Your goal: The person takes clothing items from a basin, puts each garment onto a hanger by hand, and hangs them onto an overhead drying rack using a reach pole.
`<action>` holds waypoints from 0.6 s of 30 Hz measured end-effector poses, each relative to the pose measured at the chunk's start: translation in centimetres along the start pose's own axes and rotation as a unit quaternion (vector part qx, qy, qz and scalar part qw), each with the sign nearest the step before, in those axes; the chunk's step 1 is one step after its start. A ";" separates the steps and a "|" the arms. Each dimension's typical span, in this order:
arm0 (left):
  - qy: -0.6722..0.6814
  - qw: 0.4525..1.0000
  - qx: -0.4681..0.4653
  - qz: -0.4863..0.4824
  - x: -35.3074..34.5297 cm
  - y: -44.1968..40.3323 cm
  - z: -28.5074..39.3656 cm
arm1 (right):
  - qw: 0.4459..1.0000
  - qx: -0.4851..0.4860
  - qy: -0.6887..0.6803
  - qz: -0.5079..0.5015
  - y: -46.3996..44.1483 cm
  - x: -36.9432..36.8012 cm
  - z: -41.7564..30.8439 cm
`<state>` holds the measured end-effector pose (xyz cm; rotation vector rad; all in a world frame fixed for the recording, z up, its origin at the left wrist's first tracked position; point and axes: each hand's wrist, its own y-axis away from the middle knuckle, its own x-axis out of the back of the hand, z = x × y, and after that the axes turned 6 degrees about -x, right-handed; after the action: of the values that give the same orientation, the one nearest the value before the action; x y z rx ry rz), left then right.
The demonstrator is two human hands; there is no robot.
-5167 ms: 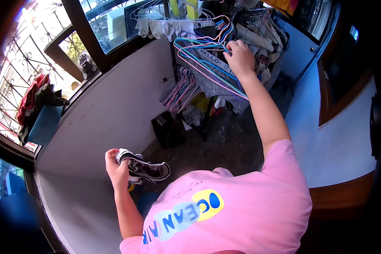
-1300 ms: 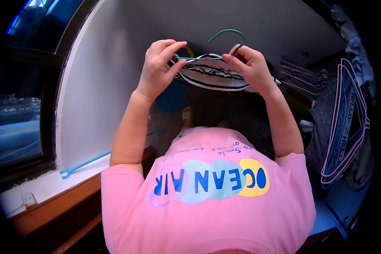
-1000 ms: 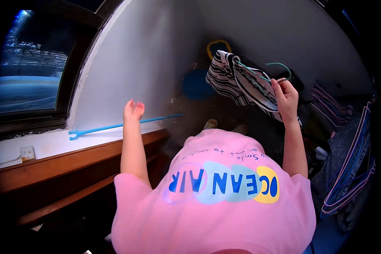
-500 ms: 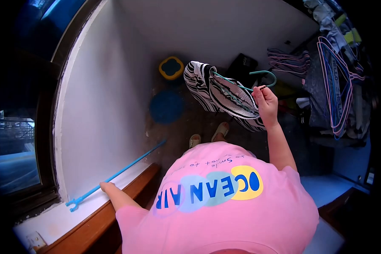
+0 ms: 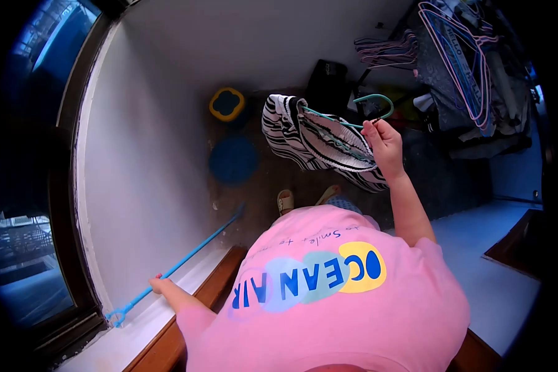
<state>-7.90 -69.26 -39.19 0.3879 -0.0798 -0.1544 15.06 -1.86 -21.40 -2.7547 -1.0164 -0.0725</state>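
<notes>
A green hanger (image 5: 378, 98) is pinched just below its hook by my right hand (image 5: 384, 146). From the hanger hangs a black-and-white striped garment (image 5: 285, 133), its elastic opening facing up and the hanger's bar partly inside it. My left hand (image 5: 158, 283), at the lower left, has its fingers closed round a long blue pole (image 5: 195, 250). The pole slants above a white ledge (image 5: 130, 344), its forked end at the lower left near the window frame.
Pink and blue hangers (image 5: 459, 62) hang on a loaded clothes rack at the upper right, with more hangers (image 5: 390, 51) beside it. A yellow-rimmed stool (image 5: 227, 104) and a round blue object (image 5: 233, 160) stand on the floor. A black bag (image 5: 327, 84) is by the wall.
My left hand came down from open air and closed on the blue pole, which is now slightly shifted. My right hand keeps the hanger and garment, after both hands were on them earlier.
</notes>
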 end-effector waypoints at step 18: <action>-0.118 0.068 -0.102 -0.985 11.3 61.3 -6.6 | 0.961 0.141 0.089 0.219 1.8 17.8 -18.7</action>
<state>12.22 -12.67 -21.32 -0.1779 0.2495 -3.1143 30.25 4.33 -1.40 -2.5812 -0.3279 -0.0954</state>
